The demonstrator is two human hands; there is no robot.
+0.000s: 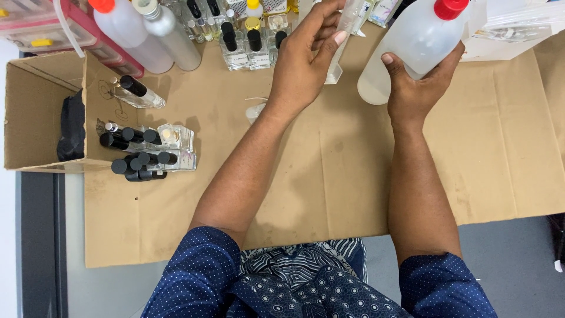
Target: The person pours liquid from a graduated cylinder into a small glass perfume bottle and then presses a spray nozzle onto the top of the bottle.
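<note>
With the right hand (419,88) gripping the red-capped plastic bottle (412,44) at the far right and the left hand (303,62) closed around a slim clear tube (347,26), keeping both steady over the cardboard-covered tabletop (329,171) seemed wise.

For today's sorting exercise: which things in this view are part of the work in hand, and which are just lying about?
In hand:
- right hand holding a large clear bottle with a red cap
- left hand holding a slim clear tube

Lying about:
- small black-capped glass bottles
- open cardboard box
- white bottles at the back
- flattened cardboard sheet
</note>
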